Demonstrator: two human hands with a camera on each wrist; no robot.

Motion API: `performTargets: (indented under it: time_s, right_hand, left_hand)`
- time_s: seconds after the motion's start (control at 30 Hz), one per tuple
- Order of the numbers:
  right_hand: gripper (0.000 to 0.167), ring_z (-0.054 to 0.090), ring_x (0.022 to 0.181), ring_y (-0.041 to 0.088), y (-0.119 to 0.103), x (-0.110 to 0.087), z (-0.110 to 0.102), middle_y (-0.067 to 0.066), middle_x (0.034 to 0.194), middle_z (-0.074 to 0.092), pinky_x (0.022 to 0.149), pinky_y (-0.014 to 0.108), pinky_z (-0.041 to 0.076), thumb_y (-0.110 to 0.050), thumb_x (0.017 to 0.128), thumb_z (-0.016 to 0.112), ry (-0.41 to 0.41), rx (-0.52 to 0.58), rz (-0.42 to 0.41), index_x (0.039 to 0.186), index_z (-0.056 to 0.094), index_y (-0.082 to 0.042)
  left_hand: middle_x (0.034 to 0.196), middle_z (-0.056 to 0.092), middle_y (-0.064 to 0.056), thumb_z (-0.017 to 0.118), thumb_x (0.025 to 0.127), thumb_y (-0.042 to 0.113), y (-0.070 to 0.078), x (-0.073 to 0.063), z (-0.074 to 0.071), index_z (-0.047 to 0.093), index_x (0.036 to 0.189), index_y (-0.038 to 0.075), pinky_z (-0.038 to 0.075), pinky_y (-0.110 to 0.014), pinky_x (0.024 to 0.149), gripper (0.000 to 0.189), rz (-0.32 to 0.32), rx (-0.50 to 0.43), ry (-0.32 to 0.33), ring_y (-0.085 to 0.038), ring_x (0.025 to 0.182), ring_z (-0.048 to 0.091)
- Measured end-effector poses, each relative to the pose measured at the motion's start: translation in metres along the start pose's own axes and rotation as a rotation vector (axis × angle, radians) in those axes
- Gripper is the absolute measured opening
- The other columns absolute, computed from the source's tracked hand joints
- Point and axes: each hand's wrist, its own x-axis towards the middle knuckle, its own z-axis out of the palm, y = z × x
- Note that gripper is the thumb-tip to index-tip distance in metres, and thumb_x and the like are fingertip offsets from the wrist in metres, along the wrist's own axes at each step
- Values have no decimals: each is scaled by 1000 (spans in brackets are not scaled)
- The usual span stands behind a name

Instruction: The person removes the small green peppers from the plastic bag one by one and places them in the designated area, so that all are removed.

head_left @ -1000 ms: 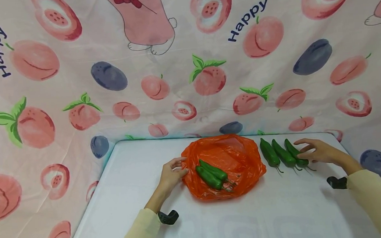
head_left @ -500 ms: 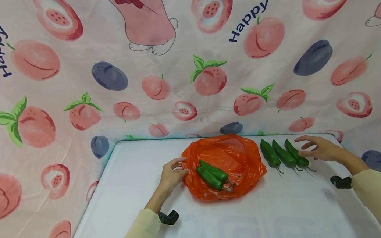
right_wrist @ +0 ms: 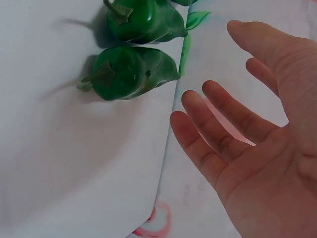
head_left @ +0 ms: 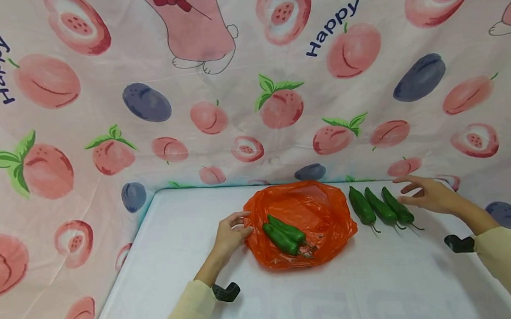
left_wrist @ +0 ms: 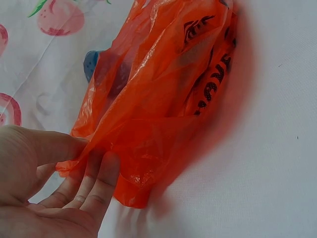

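Note:
An orange plastic bag (head_left: 312, 210) lies crumpled on the white table (head_left: 176, 234), and two green peppers (head_left: 283, 234) rest on it. My left hand (head_left: 241, 224) pinches the bag's left edge (left_wrist: 99, 148) between the thumb and the fingers. To the right of the bag, three more green peppers (head_left: 380, 206) lie side by side on the table. My right hand (head_left: 411, 193) hovers just right of the rightmost pepper (head_left: 398, 207), fingers spread, holding nothing. In the right wrist view the open palm (right_wrist: 257, 148) is apart from the nearest pepper (right_wrist: 131, 72).
A pink fruit-print cloth (head_left: 250, 81) hangs behind and round the sides of the table. The table's right edge (right_wrist: 166, 158) runs beneath my right hand. Bare white tabletop lies in front of the bag.
My right hand has lifted off the rightmost pepper and drawn back to the right with its fingers spread. The left hand and the bag have not moved.

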Motion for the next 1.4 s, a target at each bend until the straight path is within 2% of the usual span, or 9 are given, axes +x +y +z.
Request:
performTargets:
  time_s: [0.27, 0.3, 0.4, 0.53, 0.6, 0.77, 0.97, 1.17, 1.4]
  right_hand:
    - [63, 68, 101, 47, -11, 0, 0, 34, 122, 64, 76, 54, 60, -22, 96, 75, 25, -17, -26, 147, 46, 0]
    - [63, 68, 100, 45, -12, 0, 0, 34, 122, 64, 76, 53, 60, -21, 96, 75, 28, -22, -32, 147, 46, 0]
    - [61, 69, 99, 42, -15, 0, 1, 32, 121, 65, 75, 49, 61, -22, 95, 75, 44, -29, -44, 145, 49, 0]
    - [59, 69, 99, 41, -21, 1, 2, 30, 120, 67, 75, 49, 61, -26, 96, 75, 71, -43, -56, 144, 51, -2]
    - [58, 68, 100, 42, -24, 2, 3, 30, 120, 67, 78, 54, 60, -27, 96, 74, 80, -38, -60, 144, 51, -2]
    - [55, 68, 99, 39, -33, 6, 4, 27, 120, 67, 81, 54, 60, -25, 97, 74, 87, -29, -81, 143, 53, -5]
    - [50, 70, 96, 32, -43, 11, 10, 22, 118, 69, 79, 46, 61, -20, 96, 75, 94, -29, -127, 141, 58, -7]
    - [49, 71, 93, 27, -53, 16, 16, 15, 113, 72, 76, 29, 59, -21, 94, 77, 123, -44, -193, 139, 60, -9]
    - [47, 72, 86, 22, -70, 25, 24, 13, 109, 74, 72, 28, 59, -18, 92, 79, 136, -29, -275, 136, 63, -10]
  left_hand:
    - [120, 62, -19, 70, 95, -1, 3, -2, 0, 63, 136, 5, 60, -33, 74, 43, 6, -20, -18, -17, 83, 68]
    - [120, 61, -20, 69, 95, -2, 7, -4, 0, 63, 136, 4, 60, -33, 75, 43, 5, -24, -23, -17, 83, 68]
    - [119, 61, -20, 69, 95, -3, 6, -4, 0, 62, 137, 2, 61, -35, 74, 43, 9, -25, -27, -17, 82, 67]
    - [118, 61, -18, 70, 95, -1, 0, -1, 0, 64, 135, 5, 60, -31, 72, 42, 9, -21, -16, -17, 82, 67]
    - [118, 61, -17, 71, 95, 0, 0, -2, 0, 64, 135, 7, 60, -29, 72, 42, 9, -19, -13, -17, 83, 68]
    - [117, 61, -17, 71, 95, 0, 0, -1, 0, 65, 134, 9, 59, -27, 71, 41, 12, -4, -10, -17, 85, 68]
    - [117, 62, -15, 71, 94, 0, 0, 0, 0, 66, 133, 11, 59, -28, 72, 40, 3, -10, -7, -18, 85, 68]
    - [117, 62, -16, 72, 94, 0, 0, 0, 0, 66, 134, 10, 59, -27, 70, 41, 9, -15, -11, -17, 83, 67]
    - [117, 61, -16, 71, 94, 0, 0, -1, -1, 65, 135, 8, 59, -27, 70, 41, 16, -10, -18, -17, 84, 67]
